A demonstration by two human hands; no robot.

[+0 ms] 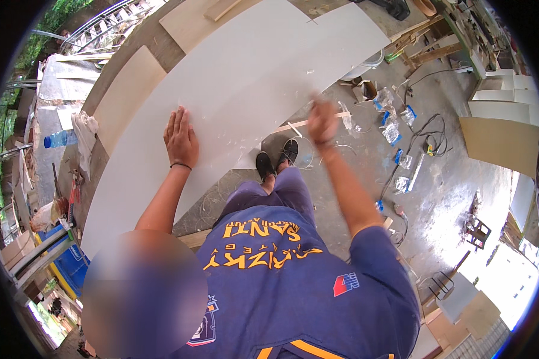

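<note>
A large white board (251,78) lies slanted across a workbench in front of me. My left hand (181,140) rests flat on it, palm down, with a black band at the wrist and nothing in it. My right hand (322,122) is at the board's near edge, blurred by motion and curled like a fist; whether it holds anything is unclear. A thin pale strip (296,125) runs along that edge beside the right hand. White shavings (239,143) lie scattered on the board near the edge. My black shoes (275,158) stand on the concrete floor just below.
Plain wooden panels (129,90) lie under the board at the left. A water bottle (60,139) and a cloth (87,128) sit at the far left. Small plastic bags (395,128) and cables (428,134) litter the floor at right. Cut panels (500,143) lean further right.
</note>
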